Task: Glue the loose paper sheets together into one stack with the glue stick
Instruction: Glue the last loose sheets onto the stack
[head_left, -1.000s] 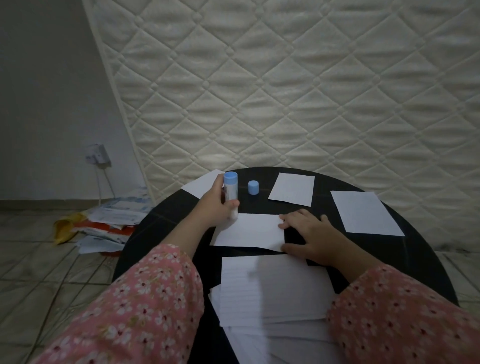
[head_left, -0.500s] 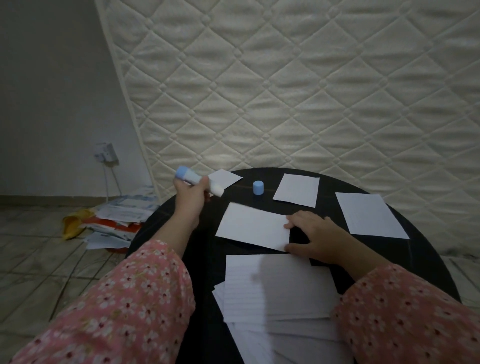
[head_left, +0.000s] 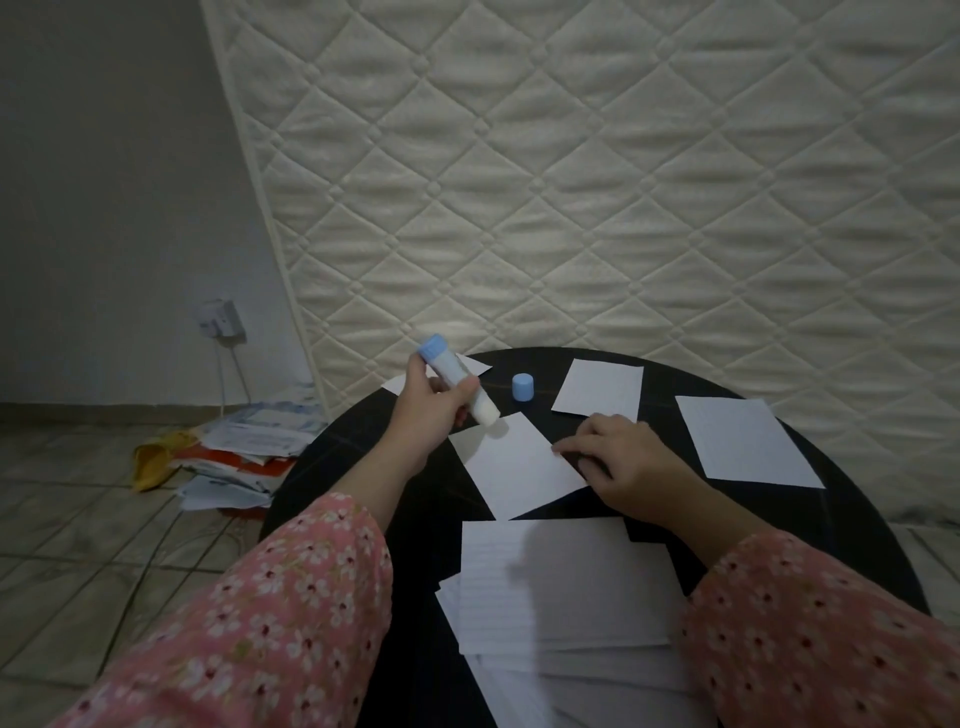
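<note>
My left hand (head_left: 434, 410) grips the white glue stick (head_left: 460, 387) with its blue base up and its open tip tilted down, just above the far corner of a loose white sheet (head_left: 514, 465). My right hand (head_left: 618, 460) rests with bent fingers on that sheet's right edge and holds it on the round black table (head_left: 363, 467). The glue stick's blue cap (head_left: 522, 387) stands alone behind the sheet. A stack of lined sheets (head_left: 561, 587) lies nearest me. Two more loose sheets, one (head_left: 597, 389) behind my right hand and one (head_left: 745, 441) at the right, lie flat; a third (head_left: 475, 366) shows behind my left hand.
A quilted white mattress (head_left: 597, 182) leans upright behind the table. On the tiled floor to the left lies a heap of papers and a yellow bag (head_left: 228, 452). A wall socket with a plugged-in cable (head_left: 221, 319) sits above it.
My left hand lifted the glue stick off the sheet, swung it left and brought it back over the sheet's far corner. The sheet under my right hand has turned.
</note>
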